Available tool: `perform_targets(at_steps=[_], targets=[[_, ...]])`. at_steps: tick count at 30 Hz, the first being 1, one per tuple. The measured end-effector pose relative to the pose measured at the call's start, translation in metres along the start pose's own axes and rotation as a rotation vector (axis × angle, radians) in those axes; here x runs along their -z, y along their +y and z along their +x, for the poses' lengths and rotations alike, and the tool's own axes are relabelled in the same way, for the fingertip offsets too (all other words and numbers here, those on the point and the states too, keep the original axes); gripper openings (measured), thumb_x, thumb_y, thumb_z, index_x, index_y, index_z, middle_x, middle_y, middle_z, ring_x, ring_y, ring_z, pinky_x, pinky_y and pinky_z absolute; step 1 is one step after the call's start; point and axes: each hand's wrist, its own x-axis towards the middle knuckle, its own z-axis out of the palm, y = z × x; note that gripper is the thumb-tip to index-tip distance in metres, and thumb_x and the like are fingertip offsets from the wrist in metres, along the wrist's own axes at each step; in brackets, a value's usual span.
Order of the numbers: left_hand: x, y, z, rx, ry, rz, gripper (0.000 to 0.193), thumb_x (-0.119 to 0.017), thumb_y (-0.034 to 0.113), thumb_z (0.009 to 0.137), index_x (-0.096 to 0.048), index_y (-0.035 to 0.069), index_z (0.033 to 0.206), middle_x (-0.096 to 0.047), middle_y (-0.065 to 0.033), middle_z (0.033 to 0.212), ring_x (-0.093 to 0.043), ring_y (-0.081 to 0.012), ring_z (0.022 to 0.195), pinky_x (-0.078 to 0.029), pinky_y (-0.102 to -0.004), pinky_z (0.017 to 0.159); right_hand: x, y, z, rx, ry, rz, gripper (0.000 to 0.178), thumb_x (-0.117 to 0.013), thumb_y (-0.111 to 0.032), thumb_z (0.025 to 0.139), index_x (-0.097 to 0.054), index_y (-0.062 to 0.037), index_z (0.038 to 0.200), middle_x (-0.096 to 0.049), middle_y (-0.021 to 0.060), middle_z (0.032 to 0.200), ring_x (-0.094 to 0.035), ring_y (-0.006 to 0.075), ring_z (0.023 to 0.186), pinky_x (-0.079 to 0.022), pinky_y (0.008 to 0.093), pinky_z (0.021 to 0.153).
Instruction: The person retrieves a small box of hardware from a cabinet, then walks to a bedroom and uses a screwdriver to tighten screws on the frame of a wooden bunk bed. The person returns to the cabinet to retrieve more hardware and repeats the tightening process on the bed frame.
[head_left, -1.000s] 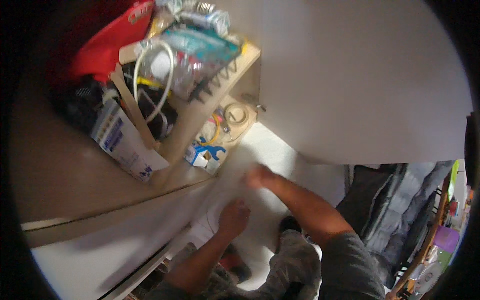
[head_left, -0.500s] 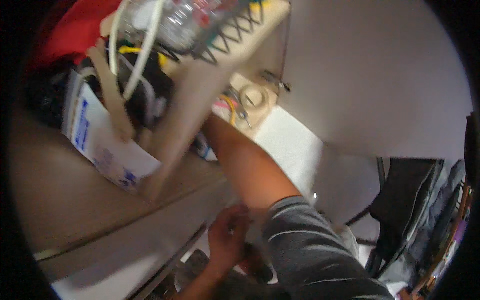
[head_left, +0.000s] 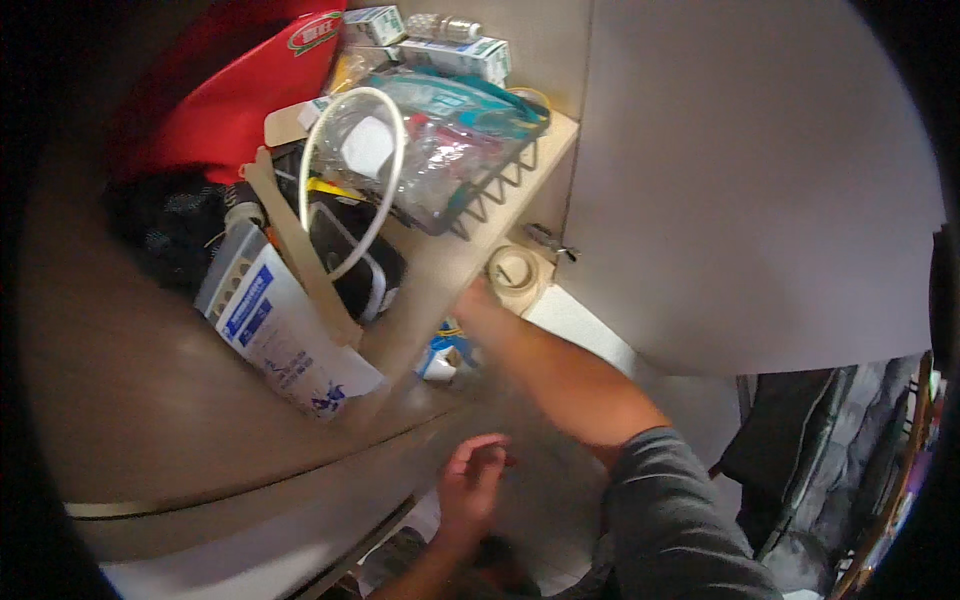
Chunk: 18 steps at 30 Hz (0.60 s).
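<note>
Brown shelf boards fill the view. Your right hand (head_left: 478, 303) reaches up to the shelf's front edge, just beside the tape roll (head_left: 516, 277) near its right corner; its grip is blurred, so you cannot tell. Your left hand (head_left: 470, 485) hangs lower, half open, holding nothing.

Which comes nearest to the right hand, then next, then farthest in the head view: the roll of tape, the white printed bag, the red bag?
From the right hand:
1. Roll of tape, just beside it on the shelf edge.
2. White printed bag, to its left.
3. Red bag, far up at the top left.
</note>
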Motion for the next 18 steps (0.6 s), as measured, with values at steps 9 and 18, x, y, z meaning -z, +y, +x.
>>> perform_targets(at_steps=[9,18], targets=[[-0.029,-0.046,0.045,0.291,-0.131,-1.084,0.060,-0.033,0.049,0.098,-0.041,0.011,0.144,-0.045,-0.0094,0.148,-0.043,-0.0295,0.134,-0.035,-0.0510,0.108,0.120,-0.134,-0.198,-0.413,0.087,-0.261,0.060,-0.077,-0.030,0.084,-0.056,0.0042,0.129,-0.069,0.0098,0.109,-0.066,0.0213,0.097,-0.053,0.0365,0.081],[-0.043,-0.022,0.041,0.108,-0.517,-1.345,0.088,-0.029,0.078,0.091,-0.022,0.019,0.156,-0.027,-0.0076,0.159,-0.030,-0.0300,0.144,-0.024,-0.0523,0.116,0.103,-0.147,-0.300,-0.461,-0.047,-0.266,0.072,-0.074,-0.042,0.088,-0.049,0.0073,0.135,-0.058,0.0201,0.127,-0.060,0.0270,0.114,-0.056,0.0405,0.088]])
